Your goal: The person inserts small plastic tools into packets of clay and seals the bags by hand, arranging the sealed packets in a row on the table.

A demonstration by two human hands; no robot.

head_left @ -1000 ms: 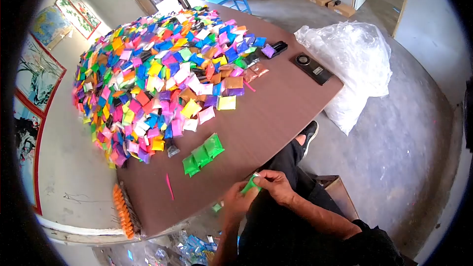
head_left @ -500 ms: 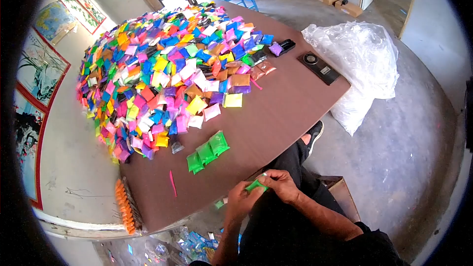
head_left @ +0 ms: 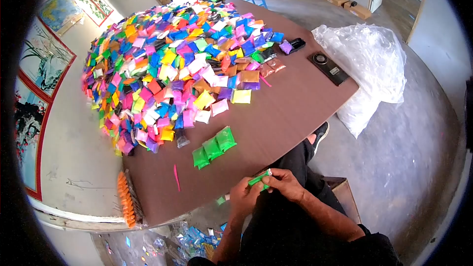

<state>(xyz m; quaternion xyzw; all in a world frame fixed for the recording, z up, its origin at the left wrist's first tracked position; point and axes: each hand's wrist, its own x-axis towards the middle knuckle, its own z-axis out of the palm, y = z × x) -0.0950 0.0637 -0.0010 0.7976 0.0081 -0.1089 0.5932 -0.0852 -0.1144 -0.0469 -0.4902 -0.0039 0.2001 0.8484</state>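
Note:
Between my two hands, just off the table's near edge and above my lap, is a small green packet (head_left: 259,179). My left hand (head_left: 245,196) pinches its left end, fingers closed. On the other end, the thumb and fingers of my right hand (head_left: 287,185) are closed too, near a whitish edge of the packet. Several green packets (head_left: 214,148) lie overlapping in a row on the brown table (head_left: 276,123), beyond my hands. To the left of them lies a thin pink strip (head_left: 177,177).
A large heap of coloured packets (head_left: 167,76) covers the table's far left. A black digital scale (head_left: 328,68) lies near the right edge, beside a big clear plastic bag (head_left: 367,64). An orange-bristled brush (head_left: 127,201) is at the left corner. A cardboard box (head_left: 340,189) stands by my leg.
The green packet in my hands is raised slightly and shows more of its length. The whole view has shifted a little; the things on the table keep their places.

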